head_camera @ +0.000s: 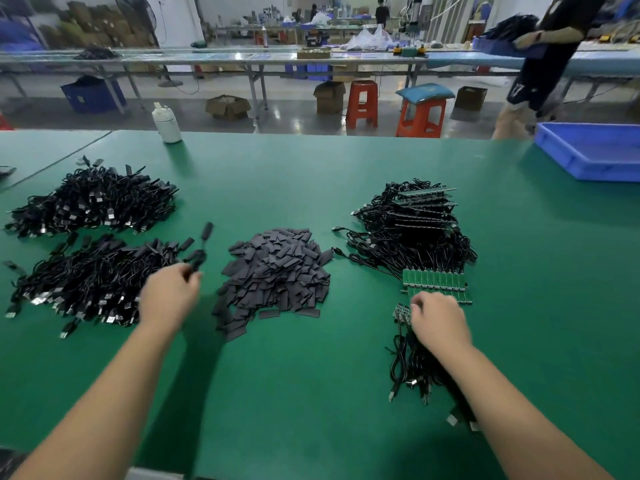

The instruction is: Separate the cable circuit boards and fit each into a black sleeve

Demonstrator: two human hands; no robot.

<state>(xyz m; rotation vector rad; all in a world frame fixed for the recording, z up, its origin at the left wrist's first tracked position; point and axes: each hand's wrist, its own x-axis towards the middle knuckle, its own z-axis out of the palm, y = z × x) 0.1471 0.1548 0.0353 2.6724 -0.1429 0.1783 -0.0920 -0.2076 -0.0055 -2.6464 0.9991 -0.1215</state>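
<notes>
On the green surface point(311, 393), at lower right of the frame, the right hand point(438, 320) rests curled over a joined strip of green circuit boards point(434, 282), its fingers bent down onto the near edge; a bundle of black cables point(412, 372) trails under the wrist. Left of centre, the left hand point(169, 292) pinches a sleeved cable point(198, 258) at the edge of the finished pile point(86, 282). Between the hands lies the heap of black sleeves point(277, 271). Farther back sit another finished heap point(93, 202) at left and unsleeved cable boards point(415, 220) at right, then a blue tray point(588, 150) at upper right.
</notes>
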